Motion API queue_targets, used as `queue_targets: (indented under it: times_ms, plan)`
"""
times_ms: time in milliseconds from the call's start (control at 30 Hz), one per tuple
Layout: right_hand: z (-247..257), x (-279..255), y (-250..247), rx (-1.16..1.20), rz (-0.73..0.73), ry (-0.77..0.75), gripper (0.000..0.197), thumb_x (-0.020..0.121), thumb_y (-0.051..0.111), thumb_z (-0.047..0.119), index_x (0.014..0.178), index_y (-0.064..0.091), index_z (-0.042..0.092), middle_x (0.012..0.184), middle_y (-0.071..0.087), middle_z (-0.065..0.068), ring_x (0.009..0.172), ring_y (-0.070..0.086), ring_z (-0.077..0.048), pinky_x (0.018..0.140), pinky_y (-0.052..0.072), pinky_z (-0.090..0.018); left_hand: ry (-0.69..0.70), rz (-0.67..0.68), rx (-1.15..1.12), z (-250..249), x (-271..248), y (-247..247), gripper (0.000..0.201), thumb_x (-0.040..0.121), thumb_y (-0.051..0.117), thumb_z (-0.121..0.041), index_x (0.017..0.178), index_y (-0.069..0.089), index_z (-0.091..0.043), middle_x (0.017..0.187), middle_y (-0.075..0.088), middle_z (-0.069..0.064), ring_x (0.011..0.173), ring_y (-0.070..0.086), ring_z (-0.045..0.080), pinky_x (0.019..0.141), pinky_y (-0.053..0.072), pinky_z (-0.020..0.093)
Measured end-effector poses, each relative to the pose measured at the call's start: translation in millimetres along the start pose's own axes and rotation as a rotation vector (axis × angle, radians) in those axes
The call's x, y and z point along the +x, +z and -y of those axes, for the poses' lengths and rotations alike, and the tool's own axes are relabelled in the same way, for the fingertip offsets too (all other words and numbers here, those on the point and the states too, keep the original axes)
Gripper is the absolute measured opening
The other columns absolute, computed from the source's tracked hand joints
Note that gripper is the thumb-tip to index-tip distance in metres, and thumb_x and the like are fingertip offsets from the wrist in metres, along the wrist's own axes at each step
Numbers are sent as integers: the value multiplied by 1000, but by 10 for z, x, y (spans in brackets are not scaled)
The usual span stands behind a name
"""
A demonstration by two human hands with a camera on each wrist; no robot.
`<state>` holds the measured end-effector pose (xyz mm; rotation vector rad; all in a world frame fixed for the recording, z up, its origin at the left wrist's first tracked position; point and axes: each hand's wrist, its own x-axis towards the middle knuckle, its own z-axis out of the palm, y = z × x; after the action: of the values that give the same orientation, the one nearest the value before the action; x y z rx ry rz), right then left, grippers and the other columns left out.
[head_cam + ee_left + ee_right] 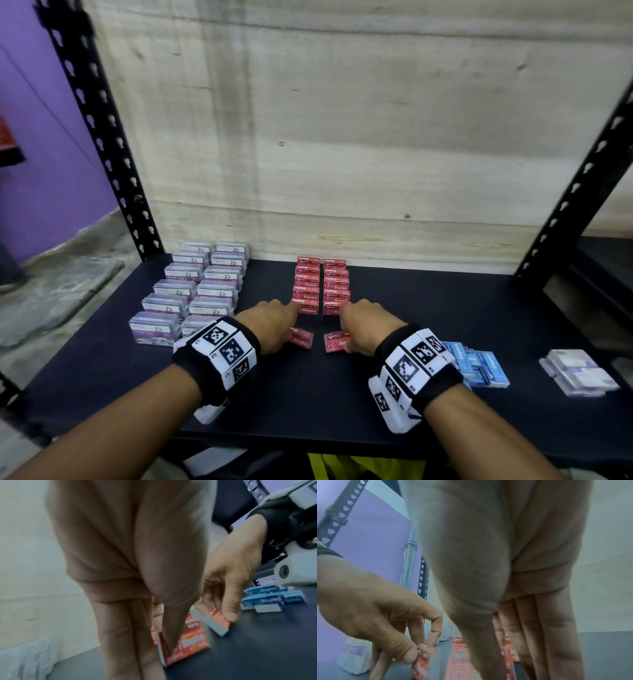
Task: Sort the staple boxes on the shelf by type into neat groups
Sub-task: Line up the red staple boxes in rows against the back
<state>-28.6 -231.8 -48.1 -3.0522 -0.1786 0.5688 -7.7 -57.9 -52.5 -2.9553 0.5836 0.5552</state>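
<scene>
Two rows of stacked red staple boxes (320,286) stand at the middle back of the dark shelf (308,394). In front of them lie two loose red boxes. My left hand (284,329) pinches the left red box (303,337) between thumb and fingers, shown close in the left wrist view as the red box (185,642). My right hand (349,334) pinches the right red box (334,341), which the right wrist view shows under its thumb as the red box (462,662). Both boxes touch the shelf. The fingertips are partly hidden behind the hands.
Clear-lidded purple boxes (191,291) sit in two rows at the left. A loose heap of blue boxes (479,365) lies right of my right wrist, and pale white-purple boxes (579,371) near the right edge. Black slotted posts (102,137) frame the shelf; a wooden panel (342,137) backs it.
</scene>
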Motion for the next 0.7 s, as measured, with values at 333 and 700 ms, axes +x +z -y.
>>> queue_targets:
  times_ms: [333,700]
  plan:
    - [-11,176,-12,152,-84,121,31,96,48,4,126,49,10,125,54,-13,115,54,-30,90,51,-39,-49,-82,4,-38,166,-25,37,98,50,-19,133,37,-13,125,52,14,116,53,33,93,47,42]
    - [-95,270,71,219,-141,137,23,94,52,7,116,55,16,112,59,-8,102,59,-27,85,55,-39,-50,-122,2,-9,245,10,38,98,51,-22,133,40,-13,121,53,13,114,54,32,89,47,41]
